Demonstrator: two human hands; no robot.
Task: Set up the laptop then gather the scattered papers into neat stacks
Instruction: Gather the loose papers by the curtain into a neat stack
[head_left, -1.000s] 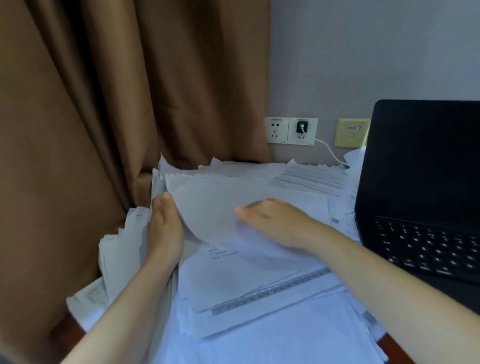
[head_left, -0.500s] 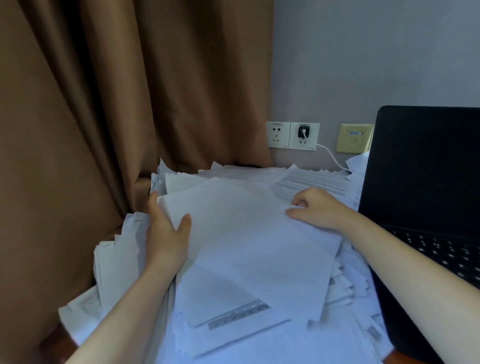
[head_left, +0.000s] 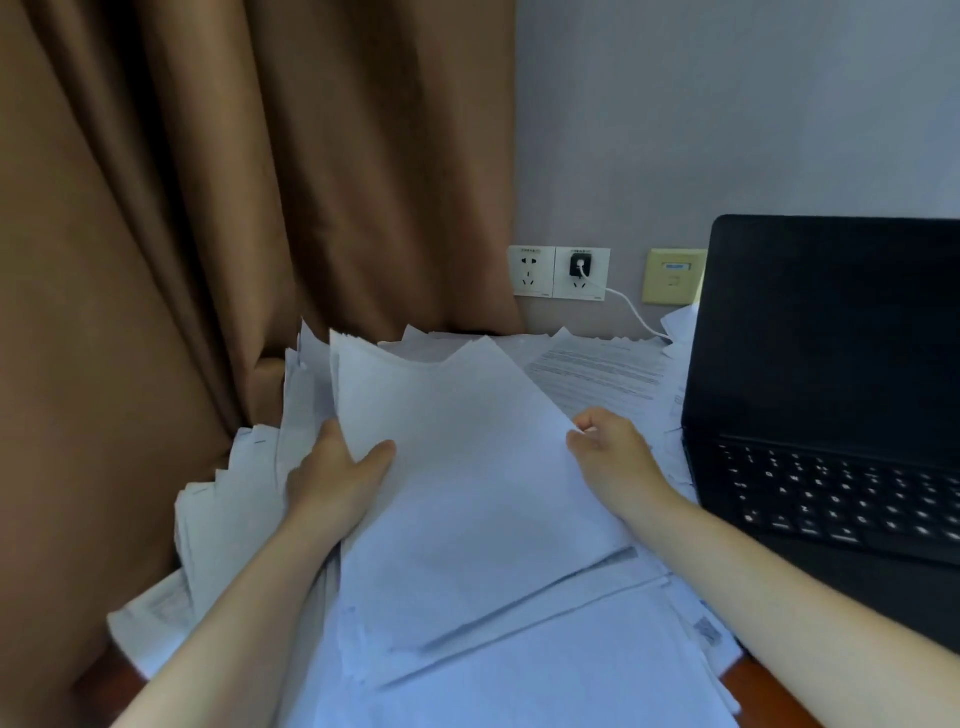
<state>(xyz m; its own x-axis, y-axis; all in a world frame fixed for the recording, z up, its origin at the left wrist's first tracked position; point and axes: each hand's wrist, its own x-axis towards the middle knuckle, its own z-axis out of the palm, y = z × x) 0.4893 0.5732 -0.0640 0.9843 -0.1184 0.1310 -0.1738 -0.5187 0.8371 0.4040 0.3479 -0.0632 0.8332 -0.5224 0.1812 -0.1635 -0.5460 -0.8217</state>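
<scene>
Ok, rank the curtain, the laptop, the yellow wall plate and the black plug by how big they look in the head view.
1. curtain, fills most of the left half.
2. laptop, though cut off at the right edge.
3. yellow wall plate.
4. black plug, smallest.

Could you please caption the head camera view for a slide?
Left hand and right hand hold a sheaf of white papers atop scattered sheets, beside an open black laptop.
</scene>
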